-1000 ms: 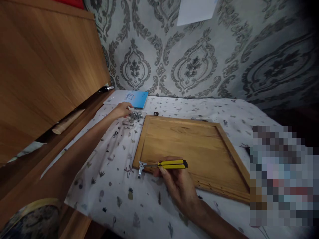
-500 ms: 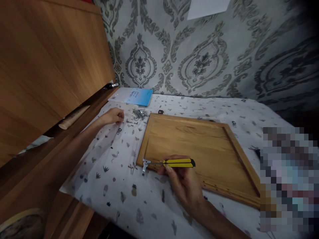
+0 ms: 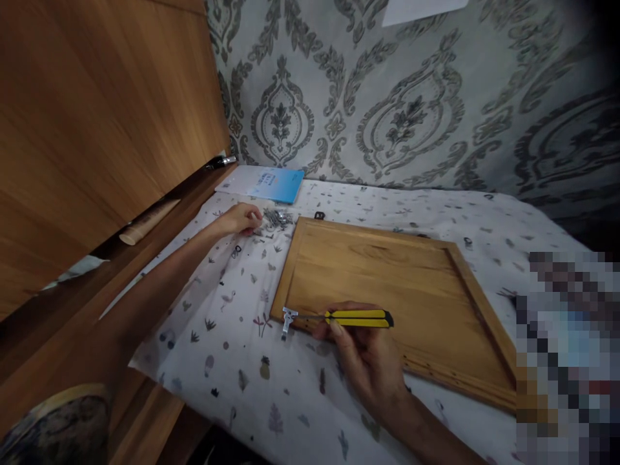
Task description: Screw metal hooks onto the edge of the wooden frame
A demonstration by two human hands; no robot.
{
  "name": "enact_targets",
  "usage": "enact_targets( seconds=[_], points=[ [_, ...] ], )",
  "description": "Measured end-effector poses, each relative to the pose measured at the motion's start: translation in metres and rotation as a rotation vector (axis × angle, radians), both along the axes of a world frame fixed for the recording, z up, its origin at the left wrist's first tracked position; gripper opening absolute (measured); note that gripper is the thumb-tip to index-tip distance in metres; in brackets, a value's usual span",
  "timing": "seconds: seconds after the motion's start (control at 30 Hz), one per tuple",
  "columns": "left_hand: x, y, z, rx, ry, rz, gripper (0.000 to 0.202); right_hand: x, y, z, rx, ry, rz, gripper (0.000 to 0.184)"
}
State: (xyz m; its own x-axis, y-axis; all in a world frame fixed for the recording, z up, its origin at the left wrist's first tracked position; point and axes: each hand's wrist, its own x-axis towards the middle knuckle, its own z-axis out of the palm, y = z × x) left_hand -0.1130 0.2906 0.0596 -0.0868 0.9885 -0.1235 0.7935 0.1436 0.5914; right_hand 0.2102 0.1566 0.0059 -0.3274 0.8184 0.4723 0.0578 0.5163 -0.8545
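My right hand (image 3: 361, 352) grips a yellow-and-black screwdriver (image 3: 356, 318) lying level, its tip at a small metal bracket (image 3: 288, 319) on the near left corner of a framed wooden panel (image 3: 387, 290). My left hand (image 3: 241, 218) reaches far out, fingers curled and pinched at the edge of a pile of small metal screws (image 3: 277, 218) beside the panel's far left corner. What the fingers hold is too small to make out.
A patterned white cloth (image 3: 232, 336) covers the table. A blue booklet (image 3: 274, 184) lies at the back by the wallpapered wall. A wooden cabinet (image 3: 97, 129) stands at the left, with a rolled object (image 3: 148, 221) and a pen (image 3: 220, 161) on its ledge. A blurred area is at the right.
My left hand drew back from the screw pile, then returned to its edge. The right hand keeps the screwdriver at the bracket. The view has shifted slightly left.
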Motion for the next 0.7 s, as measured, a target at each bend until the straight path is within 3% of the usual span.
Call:
enact_targets(
  seconds=[0.2,0.37,0.57,0.7],
  points=[
    [-0.029,-0.008,-0.003,-0.004,0.259,-0.01,0.015,-0.002,-0.001,0.0,0.01,0.015,-0.021,0.01],
    [-0.042,-0.021,-0.012,0.017,0.328,-0.023,0.013,-0.001,0.0,-0.001,0.016,-0.013,-0.012,0.011],
    [-0.043,-0.068,-0.032,0.176,0.366,-0.016,0.05,0.001,-0.001,-0.002,-0.025,-0.012,0.011,0.012],
    [-0.05,-0.098,-0.048,0.138,0.399,-0.008,0.066,0.001,-0.001,-0.003,-0.025,-0.008,0.014,0.012]
  ],
)
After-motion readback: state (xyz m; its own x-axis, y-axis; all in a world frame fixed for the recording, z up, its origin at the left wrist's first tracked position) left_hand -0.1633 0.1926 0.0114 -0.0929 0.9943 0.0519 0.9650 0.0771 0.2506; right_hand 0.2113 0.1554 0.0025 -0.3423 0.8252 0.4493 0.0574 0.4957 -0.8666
